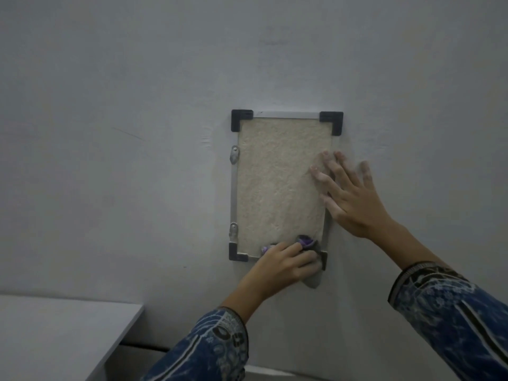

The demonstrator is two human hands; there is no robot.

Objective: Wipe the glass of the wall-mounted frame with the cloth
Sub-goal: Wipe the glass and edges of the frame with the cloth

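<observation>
A tall rectangular metal-edged frame with black plastic corner caps [283,185] hangs on the pale grey painted wall [137,105], its glass covering a rough beige textured sheet. The left hand [286,264] presses a crumpled grey and purple cloth [309,244] against the glass at the bottom right corner, the cloth's grey end hanging below the frame. The right hand [349,193] lies flat with fingers [320,177] spread across the frame's right edge, partly on the wall. Both blue patterned sleeves [450,306] show. A white surface [55,334] sits at lower left.
</observation>
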